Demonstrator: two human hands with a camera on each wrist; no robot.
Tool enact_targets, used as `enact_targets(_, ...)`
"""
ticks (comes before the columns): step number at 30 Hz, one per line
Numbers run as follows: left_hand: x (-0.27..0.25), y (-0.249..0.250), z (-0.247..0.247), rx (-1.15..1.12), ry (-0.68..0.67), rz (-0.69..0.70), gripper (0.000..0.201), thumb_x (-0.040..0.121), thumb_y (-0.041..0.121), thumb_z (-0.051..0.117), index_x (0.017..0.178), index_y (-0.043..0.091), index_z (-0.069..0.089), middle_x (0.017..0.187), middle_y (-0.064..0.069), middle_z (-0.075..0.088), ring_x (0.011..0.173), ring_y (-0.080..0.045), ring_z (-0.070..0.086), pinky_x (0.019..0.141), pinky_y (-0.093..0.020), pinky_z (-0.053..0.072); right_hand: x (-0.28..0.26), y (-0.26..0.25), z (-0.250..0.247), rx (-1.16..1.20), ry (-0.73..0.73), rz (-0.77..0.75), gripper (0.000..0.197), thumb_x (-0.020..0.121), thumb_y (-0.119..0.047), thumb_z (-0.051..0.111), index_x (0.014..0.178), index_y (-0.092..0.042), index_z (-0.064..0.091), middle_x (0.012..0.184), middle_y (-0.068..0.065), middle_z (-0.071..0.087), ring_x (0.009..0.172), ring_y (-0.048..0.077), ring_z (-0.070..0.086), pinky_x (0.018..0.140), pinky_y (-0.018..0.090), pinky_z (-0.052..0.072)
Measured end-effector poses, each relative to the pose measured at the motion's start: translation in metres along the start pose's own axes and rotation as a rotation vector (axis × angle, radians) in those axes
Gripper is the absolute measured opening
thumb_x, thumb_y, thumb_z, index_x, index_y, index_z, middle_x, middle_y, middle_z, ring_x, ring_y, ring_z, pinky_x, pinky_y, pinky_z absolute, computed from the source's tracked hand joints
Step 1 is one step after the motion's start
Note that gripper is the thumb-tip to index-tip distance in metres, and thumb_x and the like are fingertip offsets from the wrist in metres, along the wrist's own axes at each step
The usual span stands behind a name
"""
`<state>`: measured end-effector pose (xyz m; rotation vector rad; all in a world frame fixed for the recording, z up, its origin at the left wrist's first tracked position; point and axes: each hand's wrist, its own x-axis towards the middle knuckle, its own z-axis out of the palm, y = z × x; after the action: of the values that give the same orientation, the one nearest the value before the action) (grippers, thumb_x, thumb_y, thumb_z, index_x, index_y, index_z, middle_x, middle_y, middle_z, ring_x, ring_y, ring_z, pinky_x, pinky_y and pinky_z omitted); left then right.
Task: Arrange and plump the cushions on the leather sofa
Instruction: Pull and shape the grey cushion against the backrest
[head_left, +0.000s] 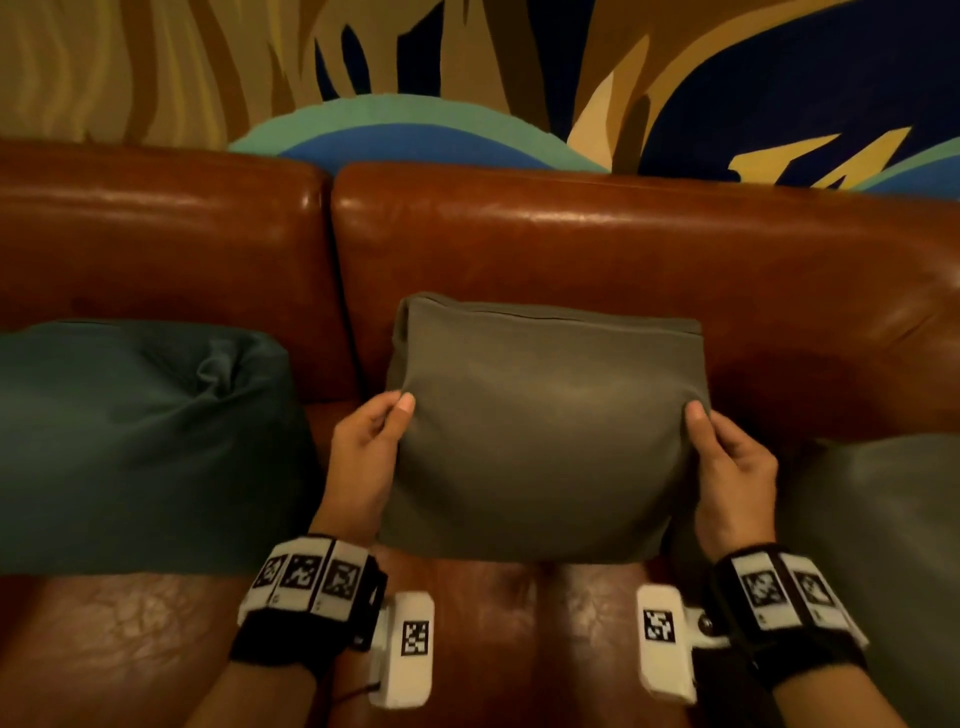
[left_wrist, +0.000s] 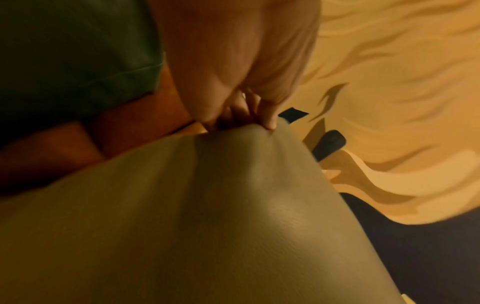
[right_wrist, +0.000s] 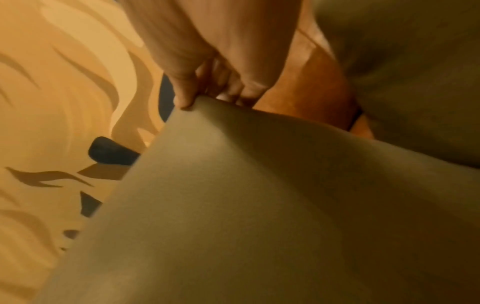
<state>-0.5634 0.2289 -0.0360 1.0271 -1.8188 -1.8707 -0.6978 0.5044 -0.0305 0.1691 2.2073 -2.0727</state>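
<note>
Clearly the olive-grey cushion (head_left: 540, 431) is the one in hand: it stands on the seat of the leather sofa (head_left: 571, 244) with its top edge leaning on the backrest, between the two hands. The left hand (head_left: 366, 457) takes its left side, thumb laid on the front face and the other fingers (left_wrist: 269, 121) curled behind the edge, so the fabric is pinched between them; the left wrist view shows the cloth drawn up into a peak just under those fingertips. The right hand (head_left: 732, 470) mirrors this on the opposite side, its thumb on the front and its fingers (right_wrist: 184, 100) pressed together round the edge, pinching the cover there. Holding both sides at about the same height likely lets the person squeeze the filling toward the middle or lift and shake it, which suits plumping, and the lean on the backrest keeps the cushion upright meanwhile. Just beyond the left fingers a teal cushion (head_left: 135, 441) slumps on the seat with a deep crease in its upper corner, so it probably needs plumping too. Close outside the right fingers lies a grey cushion (head_left: 878, 525), only partly in view. Behind the sofa runs a wall painted in tan, blue and green shapes (head_left: 467, 67).
</note>
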Motion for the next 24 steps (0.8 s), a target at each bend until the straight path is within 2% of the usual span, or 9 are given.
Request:
enact_targets(2,-0.003,-0.010,0.001,-0.033,-0.066,-0.070,0.016,0.097,0.017,0.055,0.093,0.013,0.070,0.103,-0.012,0.072,0.107,-0.027,0.065,0.096,-0.037,0.048,-0.010,0.004,-0.007,0.012,-0.087,0.007,0.021,0.076,-0.048,0.069,0.085,-0.034,0.080,0.092,-0.006,0.077,0.092,0.010,0.070,0.080,0.022,0.056)
enact_targets(4,-0.004,-0.020,0.001,-0.003,-0.083,-0.130,0.014,0.097,0.015,0.056,0.094,0.011,0.069,0.105,-0.014,0.070,0.111,-0.032,0.062,0.099,-0.040,0.046,-0.017,0.008,-0.011,-0.025,-0.154,0.036,0.032,0.068,-0.060,0.070,0.088,-0.036,0.079,0.095,-0.008,0.077,0.095,0.009,0.070,0.084,0.026,0.054)
enact_targets(7,0.002,-0.013,0.001,-0.032,-0.026,-0.119,0.020,0.094,0.024,0.061,0.109,0.011,0.064,0.105,-0.005,0.069,0.103,-0.017,0.065,0.092,-0.030,0.050,-0.006,0.004,-0.005,-0.061,-0.128,0.068,0.027,0.073,-0.054,0.070,0.091,-0.036,0.076,0.099,-0.010,0.075,0.099,0.009,0.067,0.089,0.029,0.049)
enact_targets(9,0.003,-0.005,0.001,0.014,-0.002,-0.044,0.014,0.091,0.026,0.065,0.096,0.013,0.066,0.092,-0.002,0.070,0.088,-0.010,0.065,0.082,-0.026,0.049,0.002,0.001,-0.005,-0.046,-0.061,0.089,0.037,0.068,-0.055,0.074,0.092,-0.027,0.071,0.090,-0.008,0.072,0.087,0.008,0.066,0.082,0.028,0.049)
enact_targets(12,0.005,-0.005,-0.005,-0.025,-0.074,-0.095,0.017,0.094,0.019,0.061,0.084,0.008,0.071,0.088,-0.008,0.073,0.089,-0.016,0.067,0.085,-0.030,0.049,0.000,-0.004,-0.007,-0.068,-0.078,0.045,0.008,0.092,-0.026,0.065,0.087,-0.020,0.067,0.070,-0.012,0.071,0.066,-0.002,0.063,0.068,0.018,0.047)
enact_targets(14,0.004,-0.010,-0.007,-0.059,-0.121,-0.178,0.019,0.095,0.020,0.058,0.091,0.011,0.074,0.098,-0.008,0.074,0.102,-0.021,0.067,0.093,-0.033,0.047,-0.007,-0.002,-0.012,-0.141,-0.144,0.034,0.011,0.096,-0.021,0.059,0.091,-0.021,0.070,0.077,-0.015,0.074,0.074,-0.005,0.066,0.070,0.014,0.048)
enact_targets(18,0.026,0.000,0.000,0.053,-0.028,-0.207,0.030,0.101,0.023,0.045,0.076,0.017,0.060,0.080,-0.001,0.057,0.081,-0.018,0.053,0.070,-0.027,0.040,0.009,-0.011,-0.013,-0.087,-0.200,0.115,0.034,0.076,-0.052,0.069,0.087,-0.021,0.076,0.084,-0.004,0.074,0.081,0.007,0.068,0.073,0.020,0.054)
enact_targets(21,0.069,0.018,0.009,0.052,0.081,-0.182,0.041,0.104,0.032,0.036,0.078,0.013,0.061,0.080,-0.005,0.058,0.080,-0.021,0.053,0.069,-0.029,0.042,0.047,-0.030,-0.001,-0.049,-0.191,0.274,0.025,0.098,-0.037,0.055,0.091,-0.017,0.067,0.080,0.000,0.068,0.072,0.014,0.064,0.063,0.029,0.048)
enact_targets(24,0.110,0.039,0.016,0.113,0.117,-0.192,0.046,0.101,0.045,0.041,0.101,0.004,0.063,0.079,-0.005,0.059,0.069,-0.018,0.055,0.073,-0.034,0.047,0.090,-0.045,0.015,-0.169,-0.128,0.385,0.032,0.102,-0.042,0.046,0.108,-0.013,0.059,0.090,0.003,0.062,0.078,0.020,0.061,0.062,0.033,0.047)
